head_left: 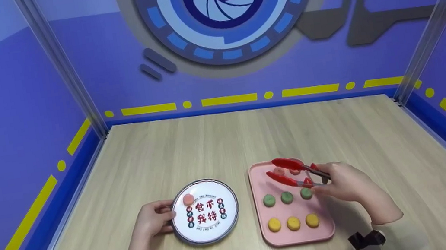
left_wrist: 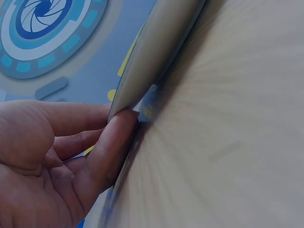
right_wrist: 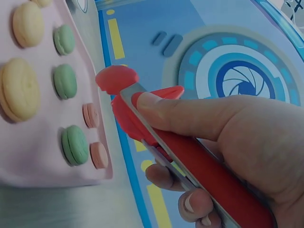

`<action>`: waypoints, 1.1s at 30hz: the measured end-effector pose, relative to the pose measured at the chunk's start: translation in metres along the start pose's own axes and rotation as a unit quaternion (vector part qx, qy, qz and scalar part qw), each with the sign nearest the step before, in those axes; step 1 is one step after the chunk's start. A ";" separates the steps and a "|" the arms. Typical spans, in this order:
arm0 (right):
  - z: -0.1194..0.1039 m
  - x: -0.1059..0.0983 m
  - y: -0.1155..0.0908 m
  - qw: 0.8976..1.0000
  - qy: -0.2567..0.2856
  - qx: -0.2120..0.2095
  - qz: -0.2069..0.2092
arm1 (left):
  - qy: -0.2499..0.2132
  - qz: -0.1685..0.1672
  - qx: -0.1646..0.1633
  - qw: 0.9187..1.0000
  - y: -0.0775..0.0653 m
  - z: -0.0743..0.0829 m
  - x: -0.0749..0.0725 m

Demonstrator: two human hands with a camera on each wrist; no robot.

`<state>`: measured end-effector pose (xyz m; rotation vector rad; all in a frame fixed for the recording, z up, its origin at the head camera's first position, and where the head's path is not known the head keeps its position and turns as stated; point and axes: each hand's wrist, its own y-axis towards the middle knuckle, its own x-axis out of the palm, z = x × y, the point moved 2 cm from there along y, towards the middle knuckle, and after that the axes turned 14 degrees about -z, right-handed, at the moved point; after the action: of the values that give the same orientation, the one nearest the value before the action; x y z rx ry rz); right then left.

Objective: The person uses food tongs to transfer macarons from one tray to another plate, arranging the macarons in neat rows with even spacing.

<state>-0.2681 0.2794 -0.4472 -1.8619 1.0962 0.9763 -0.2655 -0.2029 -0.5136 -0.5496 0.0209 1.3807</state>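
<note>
At the left, a white round plate (head_left: 187, 231) with a dark rim, red lettering and one pink macaron (head_left: 188, 199) near its upper left edge lies on the table. My left hand (head_left: 153, 219) pinches its left rim between thumb and fingers; the left wrist view shows the plate (left_wrist: 159, 47) edge-on. Red-tipped metal tongs (head_left: 283, 163) are gripped in my right hand (head_left: 342, 182), their ends spread apart above the far part of a pink tray (head_left: 282, 237). Two pink macarons (right_wrist: 90, 115) sit on the tray below the tong ends, apart from them.
Nearer on the tray are a row of green macarons (head_left: 287, 197) and a row of yellow macarons (head_left: 293, 223). The wooden table (head_left: 191, 147) is bounded by blue-purple printed walls (head_left: 11, 141) at the back and sides.
</note>
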 end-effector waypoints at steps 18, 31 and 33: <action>0.008 0.001 -0.001 0.999 -0.007 0.037 -0.002 | -0.012 0.002 -0.003 1.000 0.000 -0.001 -0.001; 0.007 0.003 0.001 0.999 -0.008 0.040 -0.003 | -0.010 0.008 -0.014 1.000 0.001 -0.002 0.000; 0.008 0.004 0.002 0.999 -0.005 0.039 -0.003 | -0.008 0.007 -0.011 1.000 0.000 -0.002 0.000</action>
<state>-0.2702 0.2841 -0.4541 -1.7937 1.1062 0.9258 -0.2653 -0.2038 -0.5154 -0.5582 -0.0038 1.4009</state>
